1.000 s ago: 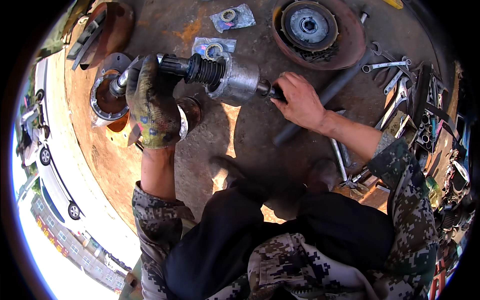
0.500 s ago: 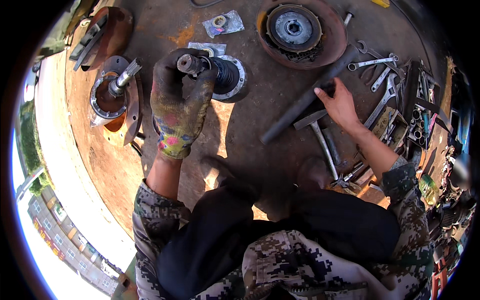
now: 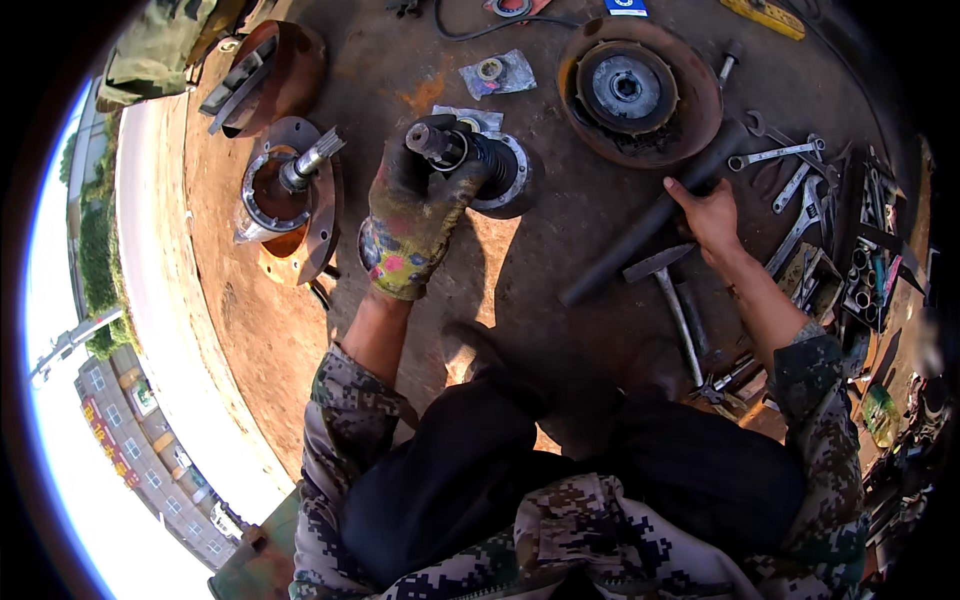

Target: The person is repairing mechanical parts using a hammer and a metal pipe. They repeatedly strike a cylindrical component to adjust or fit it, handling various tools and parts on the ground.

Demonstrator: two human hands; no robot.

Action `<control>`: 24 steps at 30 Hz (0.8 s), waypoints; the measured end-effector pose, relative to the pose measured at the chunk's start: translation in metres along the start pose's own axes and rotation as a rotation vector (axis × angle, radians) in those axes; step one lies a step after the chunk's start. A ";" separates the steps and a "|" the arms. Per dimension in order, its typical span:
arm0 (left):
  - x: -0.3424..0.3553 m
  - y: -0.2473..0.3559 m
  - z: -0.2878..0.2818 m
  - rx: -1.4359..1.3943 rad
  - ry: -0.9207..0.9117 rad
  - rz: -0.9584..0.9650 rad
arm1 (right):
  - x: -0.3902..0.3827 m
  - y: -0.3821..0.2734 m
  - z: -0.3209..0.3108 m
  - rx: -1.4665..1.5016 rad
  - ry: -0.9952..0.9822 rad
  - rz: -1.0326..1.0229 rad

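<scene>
My left hand (image 3: 415,220), in a dirty, patterned work glove, closes around the upper end of a steel shaft (image 3: 430,142). A thin metal ring (image 3: 458,152) circles the shaft between thumb and fingers. Below them the shaft runs into a dark coil spring and a round flanged housing (image 3: 519,180) with bolt holes. My bare right hand (image 3: 712,215) grips a long dark pipe (image 3: 630,245) lying at a slant on the ground. The thumb lies along the near side; the other fingers are partly hidden. Nearby is a hammer (image 3: 672,290).
Left stands a flanged housing with a splined shaft (image 3: 310,160). A round pan (image 3: 700,120) holding a disc hub (image 3: 627,88) lies beyond the pipe. Wrenches (image 3: 775,155) and a tool tray (image 3: 870,270) are at right. Small bagged parts (image 3: 498,74) lie behind the shaft.
The whole view has shifted, so things appear further right and slightly lower. My right hand has closed more around the pipe. My left hand stays at the shaft end.
</scene>
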State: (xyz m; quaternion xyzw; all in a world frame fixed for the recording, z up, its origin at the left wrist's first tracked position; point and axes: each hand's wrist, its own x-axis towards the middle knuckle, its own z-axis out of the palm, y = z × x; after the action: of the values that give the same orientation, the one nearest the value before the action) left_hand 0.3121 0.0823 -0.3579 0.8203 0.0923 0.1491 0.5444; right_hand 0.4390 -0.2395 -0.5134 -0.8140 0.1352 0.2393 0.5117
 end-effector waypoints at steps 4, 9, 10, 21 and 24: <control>-0.001 0.001 -0.010 0.062 -0.014 0.044 | 0.008 0.014 0.009 0.094 0.027 0.039; 0.000 -0.010 -0.033 0.609 -0.084 0.425 | -0.012 0.011 -0.029 0.395 -0.170 0.156; 0.004 -0.016 -0.035 0.874 -0.126 0.666 | -0.010 0.009 -0.046 0.454 -0.187 0.197; -0.004 -0.014 -0.032 -0.040 0.030 -0.148 | -0.064 -0.049 -0.027 0.554 -0.791 -0.284; -0.014 -0.023 -0.042 -0.240 0.119 -0.223 | -0.079 -0.064 -0.008 0.498 -0.935 -0.435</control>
State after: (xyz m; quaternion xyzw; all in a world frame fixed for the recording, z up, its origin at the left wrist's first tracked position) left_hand 0.2853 0.1231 -0.3655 0.7238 0.1962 0.1463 0.6452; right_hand 0.4038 -0.2205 -0.4199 -0.4856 -0.2237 0.4242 0.7309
